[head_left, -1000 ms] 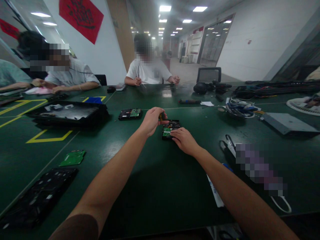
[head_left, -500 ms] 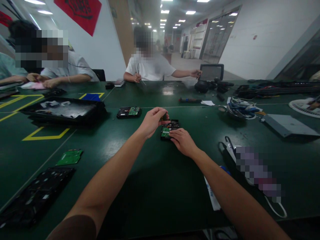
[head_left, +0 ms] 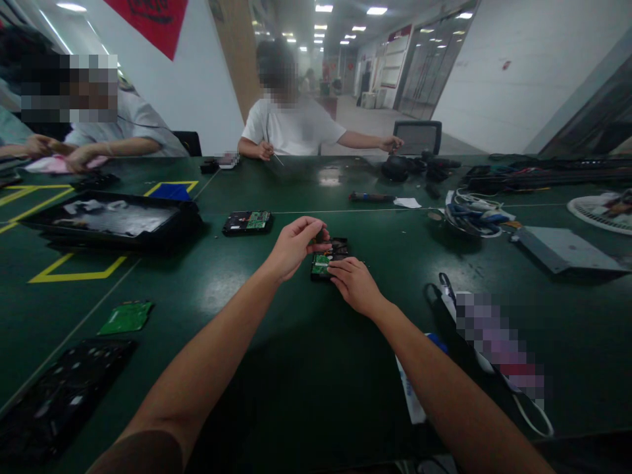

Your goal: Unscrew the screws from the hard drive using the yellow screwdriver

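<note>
A small black hard drive (head_left: 340,247) with a green circuit board (head_left: 320,264) on its near part lies on the table in front of me. My left hand (head_left: 299,245) is just above its far left side, thumb and fingertips pinched together. Whatever sits in that pinch is too small and dark to make out. My right hand (head_left: 356,282) grips the right edge of the hard drive, its fingertips resting on the board. The fingers of both hands cover part of the drive.
Another hard drive (head_left: 247,222) lies left of my hands, and a black tray (head_left: 113,214) stands beyond it. A loose green board (head_left: 126,317) and a black panel (head_left: 64,395) are near left. Cables (head_left: 476,214) and a metal box (head_left: 567,249) lie right. Co-workers sit opposite.
The whole view has shifted slightly, so the table things appear a little further left. Both hands keep nearly the same place at the hard drive.
</note>
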Demonstrator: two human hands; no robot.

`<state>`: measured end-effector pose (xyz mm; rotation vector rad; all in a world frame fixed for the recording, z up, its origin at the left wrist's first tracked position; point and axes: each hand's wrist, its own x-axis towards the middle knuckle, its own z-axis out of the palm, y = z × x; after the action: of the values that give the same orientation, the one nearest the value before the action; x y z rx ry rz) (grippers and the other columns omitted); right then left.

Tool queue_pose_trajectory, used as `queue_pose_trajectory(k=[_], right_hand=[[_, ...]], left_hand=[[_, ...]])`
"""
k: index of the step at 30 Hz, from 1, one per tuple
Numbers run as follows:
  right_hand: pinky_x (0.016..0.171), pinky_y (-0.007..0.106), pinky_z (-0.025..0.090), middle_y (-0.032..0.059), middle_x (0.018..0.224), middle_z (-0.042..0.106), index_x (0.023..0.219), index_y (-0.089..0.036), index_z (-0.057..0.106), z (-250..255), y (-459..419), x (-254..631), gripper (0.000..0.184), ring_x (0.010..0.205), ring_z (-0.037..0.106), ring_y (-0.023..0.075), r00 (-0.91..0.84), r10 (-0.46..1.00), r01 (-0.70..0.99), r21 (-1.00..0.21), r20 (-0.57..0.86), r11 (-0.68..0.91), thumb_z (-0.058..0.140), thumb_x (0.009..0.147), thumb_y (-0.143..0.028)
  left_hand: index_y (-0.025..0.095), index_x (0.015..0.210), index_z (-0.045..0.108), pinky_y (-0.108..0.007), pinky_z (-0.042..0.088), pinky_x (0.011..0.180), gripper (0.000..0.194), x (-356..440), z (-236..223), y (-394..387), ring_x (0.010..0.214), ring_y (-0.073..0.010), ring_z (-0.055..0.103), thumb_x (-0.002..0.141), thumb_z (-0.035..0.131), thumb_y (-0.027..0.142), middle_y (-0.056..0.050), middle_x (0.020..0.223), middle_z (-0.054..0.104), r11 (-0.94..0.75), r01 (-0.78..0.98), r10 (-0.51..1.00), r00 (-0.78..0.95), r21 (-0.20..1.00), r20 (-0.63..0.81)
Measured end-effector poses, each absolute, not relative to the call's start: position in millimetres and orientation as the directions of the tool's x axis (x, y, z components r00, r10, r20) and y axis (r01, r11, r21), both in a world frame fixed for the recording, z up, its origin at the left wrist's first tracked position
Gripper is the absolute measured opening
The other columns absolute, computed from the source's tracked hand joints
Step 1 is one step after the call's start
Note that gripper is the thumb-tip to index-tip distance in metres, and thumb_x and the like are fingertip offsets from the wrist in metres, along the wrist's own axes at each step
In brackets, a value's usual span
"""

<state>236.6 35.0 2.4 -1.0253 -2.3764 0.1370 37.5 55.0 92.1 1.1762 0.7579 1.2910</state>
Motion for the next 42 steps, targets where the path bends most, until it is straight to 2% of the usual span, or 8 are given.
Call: queue_pose_trajectory(k=[11,19,26,29,35,42], right_hand=[[0.094,0.049,0.05,0.0128,0.132,0.066,0.127,-0.021,0.071,7.5,31.3,237.2,0.03,0.119,0.056,0.0305,-0.565,0.727,0.674,-0.29,0.391,0.68,0.058,0.1,-0.023],[0.097,0.05,0.048,0.0129,0.129,0.067,0.126,-0.021,0.072,6.6,34.1,236.9,0.029,0.118,0.056,0.0305,-0.573,0.723,0.665,-0.297,0.386,0.685,0.058,0.101,-0.023],[0.096,0.053,0.048,0.0136,0.13,0.066,0.126,-0.023,0.072,6.3,34.8,236.3,0.029,0.119,0.055,0.0318,-0.567,0.734,0.676,-0.299,0.373,0.673,0.058,0.101,-0.024],[0.098,0.053,0.047,0.0132,0.129,0.066,0.125,-0.023,0.073,6.5,34.4,235.6,0.028,0.118,0.056,0.0313,-0.562,0.736,0.681,-0.295,0.377,0.671,0.059,0.1,-0.024],[0.098,0.052,0.047,0.0128,0.129,0.067,0.124,-0.021,0.073,5.9,33.2,235.2,0.028,0.117,0.056,0.0303,-0.56,0.725,0.678,-0.282,0.4,0.679,0.058,0.101,-0.023],[0.096,0.052,0.048,0.0122,0.128,0.067,0.124,-0.023,0.072,2.9,34.7,235.6,0.027,0.115,0.056,0.0296,-0.56,0.721,0.675,-0.279,0.408,0.683,0.059,0.1,-0.024]], left_hand=[[0.017,0.094,0.068,-0.037,0.062,0.083,0.025,37.5,93.7,53.5,0.091,-0.0177,0.066,0.088,0.073,0.041,-0.006,0.093,0.067,-0.113,-0.314,0.967,0.183,0.943,0.177],[0.017,0.094,0.068,-0.033,0.062,0.075,0.025,37.9,94.4,51.7,0.089,-0.0176,0.066,0.088,0.072,0.041,-0.006,0.093,0.067,-0.129,-0.279,0.968,0.173,0.952,0.182],[0.017,0.081,0.071,-0.027,0.058,0.059,0.021,38.9,104.7,60.1,0.087,-0.0192,0.06,0.082,0.071,0.038,-0.007,0.093,0.064,-0.152,-0.111,0.985,0.064,0.982,0.16],[0.017,0.077,0.072,-0.027,0.057,0.056,0.02,38.4,109.4,66.9,0.084,-0.02,0.058,0.08,0.068,0.036,-0.008,0.088,0.062,-0.113,-0.059,0.991,0.066,0.992,0.116],[0.015,0.078,0.072,-0.033,0.06,0.062,0.019,41.4,117.1,60.8,0.08,-0.0201,0.06,0.08,0.065,0.033,-0.009,0.084,0.063,-0.061,-0.068,0.988,0.138,0.996,0.07],[0.019,0.089,0.064,-0.032,0.06,0.061,0.014,44.8,111.1,53.2,0.081,-0.0209,0.065,0.083,0.064,0.032,-0.006,0.082,0.065,-0.101,-0.098,0.993,0.053,0.99,0.107]])
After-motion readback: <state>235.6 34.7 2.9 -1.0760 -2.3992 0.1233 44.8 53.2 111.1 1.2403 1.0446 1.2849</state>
